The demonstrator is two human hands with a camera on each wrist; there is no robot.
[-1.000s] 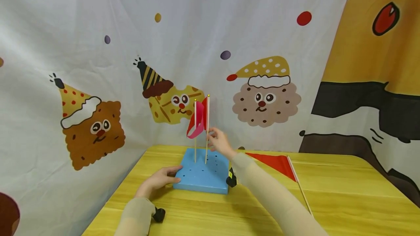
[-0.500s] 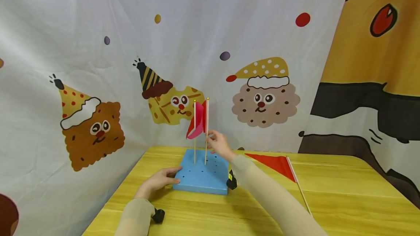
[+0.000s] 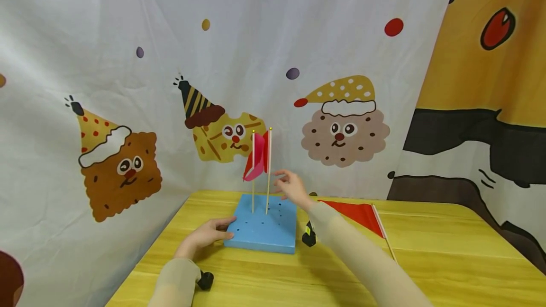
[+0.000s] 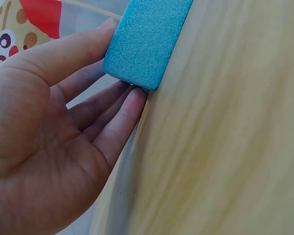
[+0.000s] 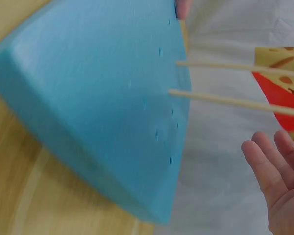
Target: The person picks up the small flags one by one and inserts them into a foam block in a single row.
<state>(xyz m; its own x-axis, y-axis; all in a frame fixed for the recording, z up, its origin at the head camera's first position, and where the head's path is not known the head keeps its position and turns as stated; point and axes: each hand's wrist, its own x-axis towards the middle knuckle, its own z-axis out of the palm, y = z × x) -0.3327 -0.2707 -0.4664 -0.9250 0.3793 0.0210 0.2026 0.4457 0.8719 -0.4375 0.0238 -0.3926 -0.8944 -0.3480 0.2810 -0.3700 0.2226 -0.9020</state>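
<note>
Two small flags, a pink-red one and a red one, stand upright on thin wooden sticks in a blue foam board with several small holes. My left hand grips the board's left edge. In the left wrist view, the left thumb lies over its upper edge and the fingers are against its side. My right hand is just right of the right flag's stick, apart from it, with loosely extended fingers. The right wrist view shows both sticks and the right hand holding nothing.
A third red flag lies on the wooden table, right of the board and partly behind the right forearm. A printed cloth with cartoon biscuits hangs behind the table.
My right hand has let go of the right flag's stick and moved a little to the right. The left hand stays at the board's edge; both flags remain standing.
</note>
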